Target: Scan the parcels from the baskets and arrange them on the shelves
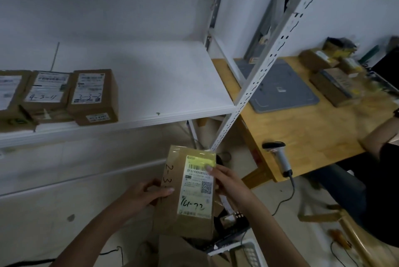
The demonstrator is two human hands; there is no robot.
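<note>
Low in the centre of the frame I see a flat brown cardboard parcel with a white and yellow shipping label (194,193), held upright in the air by both hands. The left hand (146,195) reaches up from the lower left and grips the parcel's left edge, thumb across the front. The right hand (226,182) pinches the right edge, its thumb pressing on the label by the barcode. Below is a white plastic basket (248,247). At the left, brown labelled boxes (92,96) stand on the white metal shelf (172,85).
</note>
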